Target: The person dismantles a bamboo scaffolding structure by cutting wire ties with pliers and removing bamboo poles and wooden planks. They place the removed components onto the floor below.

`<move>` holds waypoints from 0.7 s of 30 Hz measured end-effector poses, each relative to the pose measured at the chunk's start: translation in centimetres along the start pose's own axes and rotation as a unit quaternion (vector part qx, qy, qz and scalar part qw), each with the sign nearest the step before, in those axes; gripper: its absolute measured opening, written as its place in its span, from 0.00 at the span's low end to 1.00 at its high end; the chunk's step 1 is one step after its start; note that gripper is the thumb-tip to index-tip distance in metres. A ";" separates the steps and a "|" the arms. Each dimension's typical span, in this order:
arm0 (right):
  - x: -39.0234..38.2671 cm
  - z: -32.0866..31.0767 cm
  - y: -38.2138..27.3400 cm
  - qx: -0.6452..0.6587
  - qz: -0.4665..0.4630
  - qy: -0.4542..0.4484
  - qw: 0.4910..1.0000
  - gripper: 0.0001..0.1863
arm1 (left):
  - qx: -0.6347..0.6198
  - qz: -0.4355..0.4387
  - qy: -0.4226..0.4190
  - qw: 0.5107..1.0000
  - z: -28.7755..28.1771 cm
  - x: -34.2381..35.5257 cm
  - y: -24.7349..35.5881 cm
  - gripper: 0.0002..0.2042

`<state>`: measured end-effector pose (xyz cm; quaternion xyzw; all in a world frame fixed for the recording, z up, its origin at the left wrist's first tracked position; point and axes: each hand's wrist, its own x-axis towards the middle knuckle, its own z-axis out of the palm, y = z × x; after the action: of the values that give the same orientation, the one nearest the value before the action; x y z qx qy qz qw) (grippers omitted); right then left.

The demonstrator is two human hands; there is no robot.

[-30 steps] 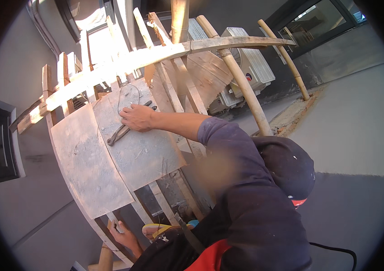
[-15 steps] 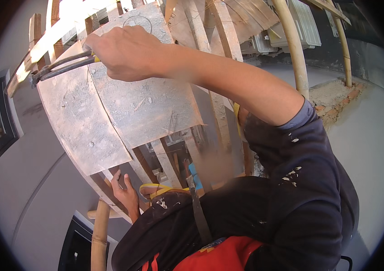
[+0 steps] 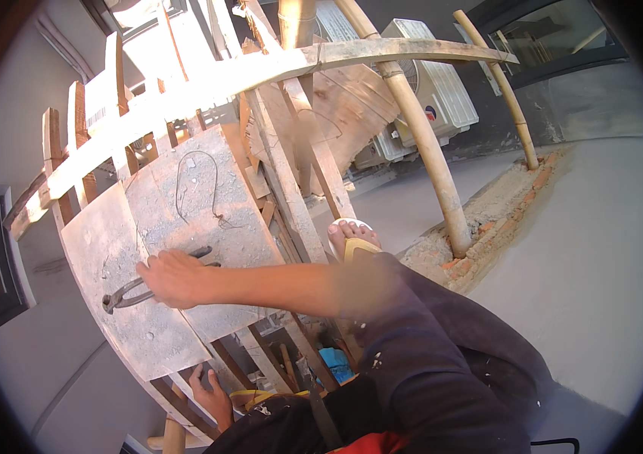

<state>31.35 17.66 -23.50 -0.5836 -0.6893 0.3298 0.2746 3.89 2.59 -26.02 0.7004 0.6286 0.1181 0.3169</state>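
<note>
My right hand (image 3: 176,280) is closed around the handles of a pair of dark metal pincers (image 3: 131,293). Their rounded jaws point left, over a dusty wooden board (image 3: 155,337) strewn with grey crumbs. A bent loop of thin wire (image 3: 217,198) lies on the adjoining board (image 3: 250,253), farther off. Close to the near edge of the boards is my left hand (image 3: 214,399), its thumb and fingers apart, beside the wooden slats (image 3: 169,399) of the platform. I see nothing in it; whether it touches the slats I cannot tell.
A long wooden rail (image 3: 371,51) crosses the far side, in front of bamboo poles (image 3: 429,155). Outdoor air-conditioner units (image 3: 435,91) stand behind. One sandalled foot (image 3: 353,233) is on the slats. Gaps between slats show a blue object (image 3: 335,365) below. A rubble-and-brick strip (image 3: 480,227) lies right.
My right hand has come down and nearer with the pincers, from the boards' far side to over their middle. The view has shifted, showing more of the far rail and a foot. My left hand stays by the slats.
</note>
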 end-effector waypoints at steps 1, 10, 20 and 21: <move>0.4 1.4 0.0 -0.004 0.022 -0.029 0.999 0.25 | -0.008 -0.007 -0.006 1.000 0.2 0.1 0.7 0.13; 4.3 9.9 2.3 -0.157 0.083 0.083 0.981 0.13 | -0.031 -0.030 0.022 0.999 1.0 -3.2 -2.0 0.14; 4.8 9.9 4.7 -0.218 0.069 0.135 0.964 0.11 | -0.042 -0.091 0.050 0.994 0.8 -8.1 -4.7 0.15; 4.5 9.7 5.1 -0.224 0.068 0.135 0.963 0.11 | -0.041 -0.097 0.050 0.993 1.2 -8.6 -4.7 0.16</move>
<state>26.39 21.35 -33.64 -0.7148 -0.6607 0.1036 0.2044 -0.84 -5.89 -27.72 0.6162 0.7029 0.1472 0.3234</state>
